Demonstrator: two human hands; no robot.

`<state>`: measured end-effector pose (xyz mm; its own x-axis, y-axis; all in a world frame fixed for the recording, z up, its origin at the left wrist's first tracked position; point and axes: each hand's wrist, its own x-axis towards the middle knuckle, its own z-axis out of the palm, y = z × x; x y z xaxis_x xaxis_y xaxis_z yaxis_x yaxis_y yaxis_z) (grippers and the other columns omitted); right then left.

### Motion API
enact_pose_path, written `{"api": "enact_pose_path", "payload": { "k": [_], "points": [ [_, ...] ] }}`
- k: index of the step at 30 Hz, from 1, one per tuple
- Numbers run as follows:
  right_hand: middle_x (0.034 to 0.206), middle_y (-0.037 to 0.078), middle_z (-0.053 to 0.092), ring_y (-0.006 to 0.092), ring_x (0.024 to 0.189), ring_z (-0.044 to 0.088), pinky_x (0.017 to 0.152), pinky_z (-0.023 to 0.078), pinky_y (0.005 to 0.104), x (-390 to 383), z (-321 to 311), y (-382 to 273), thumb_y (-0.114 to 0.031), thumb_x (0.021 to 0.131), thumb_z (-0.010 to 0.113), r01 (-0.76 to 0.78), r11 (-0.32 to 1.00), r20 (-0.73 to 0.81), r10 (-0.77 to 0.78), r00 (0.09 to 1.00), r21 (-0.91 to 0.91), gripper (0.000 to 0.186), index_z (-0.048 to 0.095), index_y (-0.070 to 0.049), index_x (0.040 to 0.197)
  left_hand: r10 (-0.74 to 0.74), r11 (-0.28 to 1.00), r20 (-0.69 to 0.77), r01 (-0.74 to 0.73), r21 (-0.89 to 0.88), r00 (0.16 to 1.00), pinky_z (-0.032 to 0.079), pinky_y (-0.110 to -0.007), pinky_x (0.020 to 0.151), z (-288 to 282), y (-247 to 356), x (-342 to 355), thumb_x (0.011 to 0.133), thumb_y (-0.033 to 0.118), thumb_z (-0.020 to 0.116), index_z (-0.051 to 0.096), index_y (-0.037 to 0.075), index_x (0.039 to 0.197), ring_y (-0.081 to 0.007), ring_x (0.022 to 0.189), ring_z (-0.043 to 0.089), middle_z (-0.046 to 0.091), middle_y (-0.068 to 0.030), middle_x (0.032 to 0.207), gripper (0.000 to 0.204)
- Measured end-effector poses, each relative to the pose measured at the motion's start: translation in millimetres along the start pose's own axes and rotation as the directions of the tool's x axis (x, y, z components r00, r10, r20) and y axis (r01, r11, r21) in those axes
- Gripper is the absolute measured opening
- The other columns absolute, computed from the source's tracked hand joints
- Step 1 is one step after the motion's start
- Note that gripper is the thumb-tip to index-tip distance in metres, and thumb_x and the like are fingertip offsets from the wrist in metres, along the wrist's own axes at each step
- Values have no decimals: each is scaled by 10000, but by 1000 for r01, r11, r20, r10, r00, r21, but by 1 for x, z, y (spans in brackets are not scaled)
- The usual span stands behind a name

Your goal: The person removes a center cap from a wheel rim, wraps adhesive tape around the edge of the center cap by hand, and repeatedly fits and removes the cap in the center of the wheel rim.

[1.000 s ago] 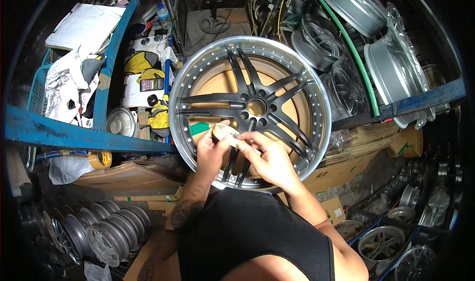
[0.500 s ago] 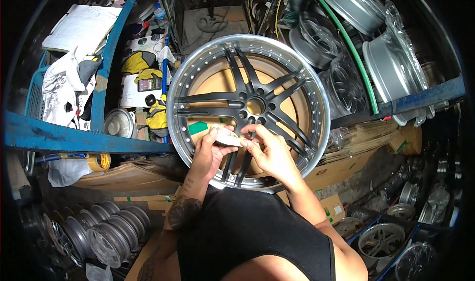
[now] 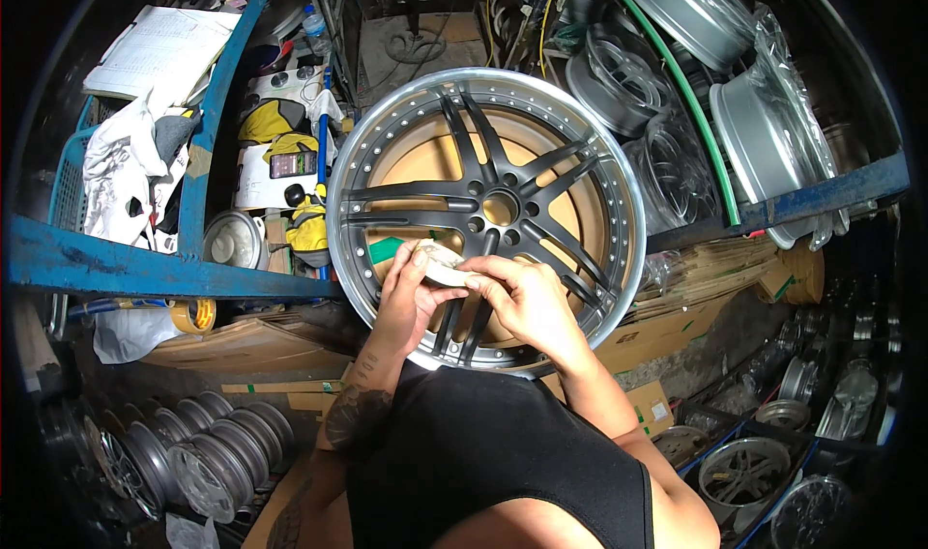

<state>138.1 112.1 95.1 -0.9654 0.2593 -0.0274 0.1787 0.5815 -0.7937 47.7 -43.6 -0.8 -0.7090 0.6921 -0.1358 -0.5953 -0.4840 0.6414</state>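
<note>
Here, mid-frame, the left hand [image 3: 404, 296] holds a pale, rounded, roll-like object [image 3: 441, 262], partly hidden by fingers; the right hand [image 3: 530, 300] pinches its edge, over a black-spoked, silver-rimmed metal wheel [image 3: 523, 192].

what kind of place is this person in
Probably a wheel workshop or storeroom: a large dark-spoked wheel lies before the person, a row of bare rims stands at lower left, and plastic-wrapped wheels sit on the right-hand rack.

Fingers [image 3: 495, 267] bent, close together
</note>
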Motion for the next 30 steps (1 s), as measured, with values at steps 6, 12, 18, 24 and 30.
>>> {"api": "enact_pose_path", "payload": {
  "k": [6, 12, 18, 24, 30],
  "points": [
    [826, 166, 716, 289, 697, 684, 641, 508, 345, -3, -2, -2, -153, 889, 695, 34, 998, -51, -37, 998, -47, 195, 735, -39, 1042, 226, 901, 3, -210, 379, 974, 506, -335, 964, 7, -10, 4, 985, 139, 600, 425, 19, 1288, -184, 1136, 584, 567, -132, 1217, 370],
    [937, 166, 729, 253, 799, 721, 699, 538, 352, -6, -10, -16, -175, 924, 684, -95, 995, 75, 95, 993, 4, 268, 688, -43, 1157, 229, 934, -68, -199, 298, 971, 509, -331, 952, 1, -9, 3, 861, -9, 721, 454, 1, 1256, -169, 1073, 598, 575, -107, 1165, 477],
    [1021, 203, 723, 356, 917, 721, 789, 559, 384, -6, -12, 2, -185, 926, 671, 71, 983, 11, -74, 997, 167, 373, 595, -74, 1275, 58, 998, -99, -59, -6, 993, 531, -417, 973, 5, 0, 0, 940, 60, 635, 469, -2, 1273, -213, 1104, 621, 595, -121, 1160, 377],
    [1038, 144, 735, 219, 962, 727, 839, 550, 318, 2, -12, 5, -150, 915, 705, -32, 985, 60, 22, 998, 170, 336, 645, -42, 1227, 46, 998, -52, -43, 55, 998, 532, -409, 975, 3, -4, 0, 1004, 252, 554, 475, -17, 1320, -237, 1112, 644, 617, -152, 1224, 423],
    [985, 131, 738, 178, 891, 725, 792, 544, 309, 5, -7, 13, -154, 915, 702, -21, 980, 89, 3, 996, 198, 308, 671, -49, 1202, 30, 997, -76, -24, 79, 997, 436, -377, 1036, 2, -4, -1, 988, 257, 560, 492, -19, 1323, -196, 1143, 590, 602, -108, 1191, 440]
  ]
}}
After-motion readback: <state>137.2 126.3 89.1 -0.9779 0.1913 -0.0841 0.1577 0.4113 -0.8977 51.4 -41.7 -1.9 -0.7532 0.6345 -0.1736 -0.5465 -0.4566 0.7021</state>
